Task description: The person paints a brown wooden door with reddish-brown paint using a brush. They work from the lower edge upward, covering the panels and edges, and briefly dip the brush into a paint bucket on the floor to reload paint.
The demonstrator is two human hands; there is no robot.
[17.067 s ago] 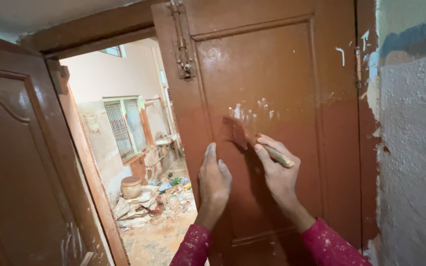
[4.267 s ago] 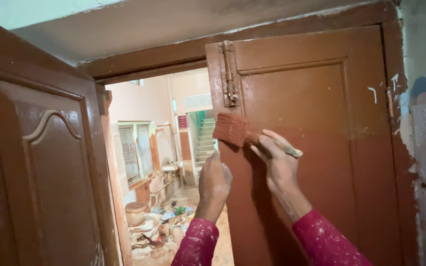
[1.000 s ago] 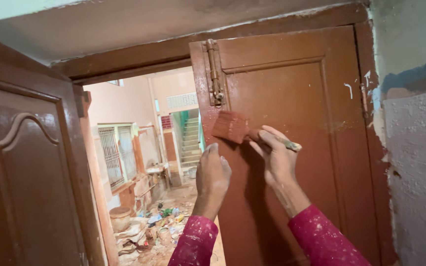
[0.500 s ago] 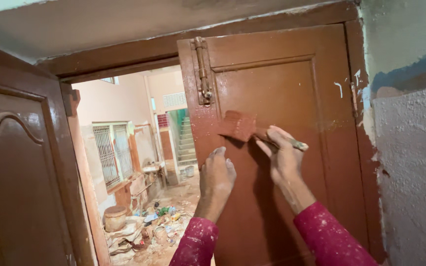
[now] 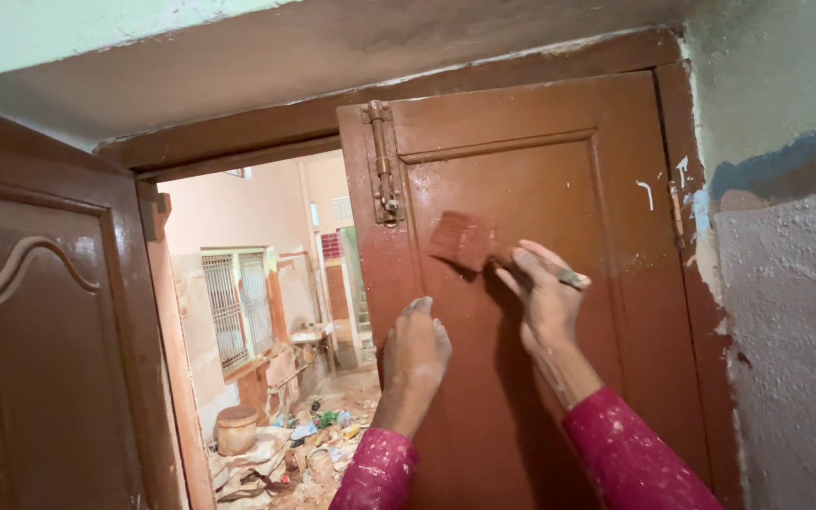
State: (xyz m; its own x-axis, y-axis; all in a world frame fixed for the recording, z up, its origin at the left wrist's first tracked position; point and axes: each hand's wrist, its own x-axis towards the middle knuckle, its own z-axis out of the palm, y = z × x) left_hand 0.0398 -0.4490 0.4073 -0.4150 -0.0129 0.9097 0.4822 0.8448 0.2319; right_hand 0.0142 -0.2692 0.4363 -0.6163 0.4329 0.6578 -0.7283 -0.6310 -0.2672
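Door, brown and panelled, fills the right of the doorway (a metal latch sits at its upper left edge). The left hand presses its open fingers flat against the door's edge. The right hand grips a paintbrush, bristles against the upper panel.

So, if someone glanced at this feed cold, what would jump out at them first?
Most likely the right hand pressing a wide paintbrush, loaded with red-brown paint, against the upper panel of the brown door leaf in the middle. Just left and lower, the left hand rests near that leaf's edge, below its metal latch bolt. Through the gap at lower left, a littered floor shows beyond.
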